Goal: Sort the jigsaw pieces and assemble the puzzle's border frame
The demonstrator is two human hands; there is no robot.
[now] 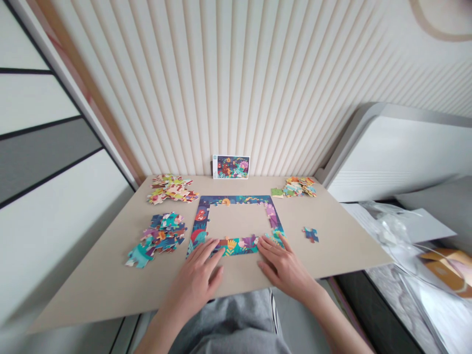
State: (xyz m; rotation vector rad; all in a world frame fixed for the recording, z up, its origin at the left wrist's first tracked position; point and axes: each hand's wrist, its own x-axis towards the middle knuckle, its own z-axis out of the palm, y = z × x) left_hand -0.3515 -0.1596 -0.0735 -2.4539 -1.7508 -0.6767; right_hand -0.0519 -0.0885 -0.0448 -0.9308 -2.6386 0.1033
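Note:
A rectangular jigsaw puzzle border point(236, 248) lies joined on the table, its middle showing bare tabletop. My left hand point(197, 270) rests on its lower left corner, fingers stretched out flat. On the lower right corner lies my right hand point(283, 265), fingers also extended and touching the pieces. Both hands cover parts of the bottom edge. A single blue puzzle piece point(310, 234) sits apart to the right of the border. To the left is a heap of blue, teal and purple puzzle pieces point(165, 233).
A picture card point(231, 167) leans upright against the ribbed wall. Another pile of puzzle pieces point(171, 189) lies at the back left, and a smaller pile point(298, 187) at the back right. Beyond the table's right edge are a plastic bag point(391, 228) and papers.

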